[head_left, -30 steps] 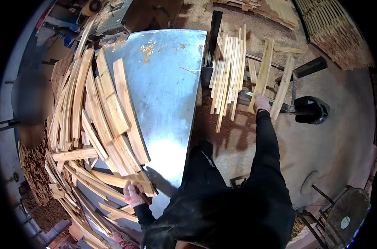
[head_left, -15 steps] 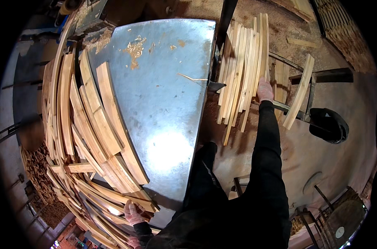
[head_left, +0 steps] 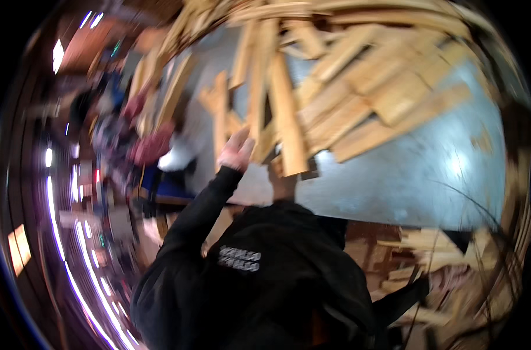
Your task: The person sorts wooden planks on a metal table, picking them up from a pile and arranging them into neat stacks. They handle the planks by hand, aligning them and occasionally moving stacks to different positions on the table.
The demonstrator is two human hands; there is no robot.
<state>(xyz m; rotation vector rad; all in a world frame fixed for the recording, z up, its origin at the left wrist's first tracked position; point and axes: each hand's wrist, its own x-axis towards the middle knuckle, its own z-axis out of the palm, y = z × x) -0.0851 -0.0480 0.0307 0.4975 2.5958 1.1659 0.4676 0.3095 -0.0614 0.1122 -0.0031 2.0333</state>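
My left hand [head_left: 236,153], in a pale glove, reaches over the near edge of the metal table with its fingers stretched out. Its fingertips are beside the near ends of narrow wooden strips [head_left: 257,93]; motion blur hides whether they touch. Just to its right lies a wider wooden slat [head_left: 287,119], pointing toward me. Out to the lower right, my right hand [head_left: 449,277] is by a pile of pale wooden slats [head_left: 426,240]. That hand is smeared, so its grip cannot be made out.
Many curved boards [head_left: 388,87] overlap across the metal table [head_left: 411,186]. At the left, a person in red gloves [head_left: 151,146] stands by the table's end, close to upright-looking boards [head_left: 175,93]. Bright lights streak along the far left.
The view has swung strongly to the left, bringing the other person into sight and blurring the picture. My left hand is now stretched out; my right hand is still by the slat pile.
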